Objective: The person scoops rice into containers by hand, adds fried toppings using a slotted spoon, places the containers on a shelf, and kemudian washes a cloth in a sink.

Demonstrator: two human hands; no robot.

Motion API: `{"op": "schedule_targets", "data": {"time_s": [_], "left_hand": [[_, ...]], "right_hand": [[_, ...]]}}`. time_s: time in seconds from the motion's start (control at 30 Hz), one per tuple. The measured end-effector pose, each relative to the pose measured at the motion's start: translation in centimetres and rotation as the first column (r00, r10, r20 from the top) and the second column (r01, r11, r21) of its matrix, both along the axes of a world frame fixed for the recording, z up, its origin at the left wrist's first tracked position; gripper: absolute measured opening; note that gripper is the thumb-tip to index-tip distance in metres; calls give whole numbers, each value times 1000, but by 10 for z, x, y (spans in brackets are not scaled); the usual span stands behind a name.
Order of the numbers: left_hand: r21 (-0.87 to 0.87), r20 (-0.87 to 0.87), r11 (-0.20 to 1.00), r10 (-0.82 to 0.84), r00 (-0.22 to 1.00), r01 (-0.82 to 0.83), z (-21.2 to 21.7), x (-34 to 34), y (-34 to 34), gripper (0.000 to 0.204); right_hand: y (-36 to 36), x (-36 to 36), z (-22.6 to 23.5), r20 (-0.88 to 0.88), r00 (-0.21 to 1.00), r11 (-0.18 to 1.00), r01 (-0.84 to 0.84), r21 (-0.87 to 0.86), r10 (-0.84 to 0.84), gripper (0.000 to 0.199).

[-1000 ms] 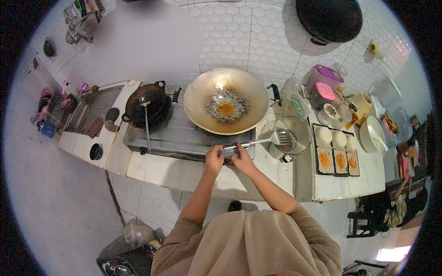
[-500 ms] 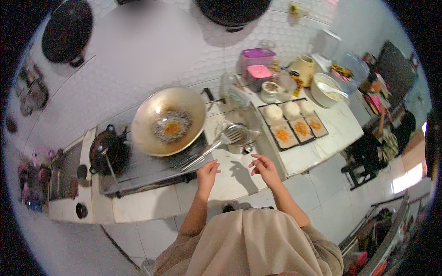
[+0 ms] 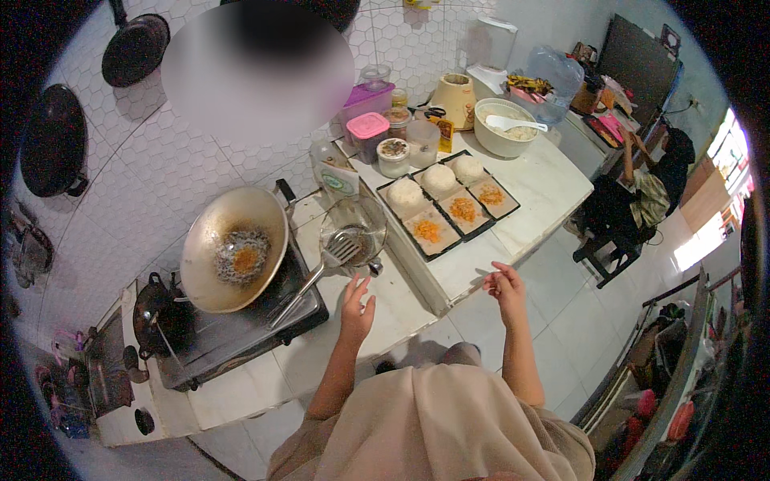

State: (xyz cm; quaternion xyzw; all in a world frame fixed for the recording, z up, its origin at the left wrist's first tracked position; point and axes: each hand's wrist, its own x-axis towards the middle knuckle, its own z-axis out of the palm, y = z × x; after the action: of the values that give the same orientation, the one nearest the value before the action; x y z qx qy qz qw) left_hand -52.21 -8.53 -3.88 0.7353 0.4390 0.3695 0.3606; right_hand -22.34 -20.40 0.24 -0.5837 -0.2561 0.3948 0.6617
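My left hand (image 3: 356,305) hovers empty with fingers apart over the white counter (image 3: 385,317), just below a metal slotted spatula (image 3: 321,268) that rests across a wire strainer bowl (image 3: 353,232) and the stove. My right hand (image 3: 505,286) hangs empty with loosely curled fingers off the counter's front edge, near a black tray (image 3: 449,204) holding white dough rounds and squares topped with orange filling. A large wok (image 3: 233,248) on the stove (image 3: 241,329) holds a frying piece with an orange centre.
A small black pot (image 3: 156,309) sits on the left burner. Jars, a pink-lidded container (image 3: 369,132), a white bowl with a spoon (image 3: 505,128) and a beige jug (image 3: 455,98) stand at the back. Another person (image 3: 650,188) sits at the far right. Pans hang on the tiled wall.
Both my hands have let go of the spatula, which now lies on the strainer. The view has swung right, and my right hand has moved right, away from the counter.
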Motion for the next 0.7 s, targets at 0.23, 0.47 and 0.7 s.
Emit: {"op": "schedule_targets", "data": {"time_s": [0.23, 0.47, 0.7], "left_hand": [[-239, 236, 966, -38, 971, 96, 18, 74, -9, 38], [-361, 465, 902, -47, 884, 238, 38, 169, -21, 34], [-424, 218, 902, 10, 976, 86, 57, 238, -49, 33]], "right_hand": [[34, 130, -5, 123, 991, 989, 71, -132, -54, 35], [105, 219, -24, 60, 998, 999, -35, -22, 36, 33], [131, 236, -21, -113, 955, 925, -295, -240, 275, 26]]}}
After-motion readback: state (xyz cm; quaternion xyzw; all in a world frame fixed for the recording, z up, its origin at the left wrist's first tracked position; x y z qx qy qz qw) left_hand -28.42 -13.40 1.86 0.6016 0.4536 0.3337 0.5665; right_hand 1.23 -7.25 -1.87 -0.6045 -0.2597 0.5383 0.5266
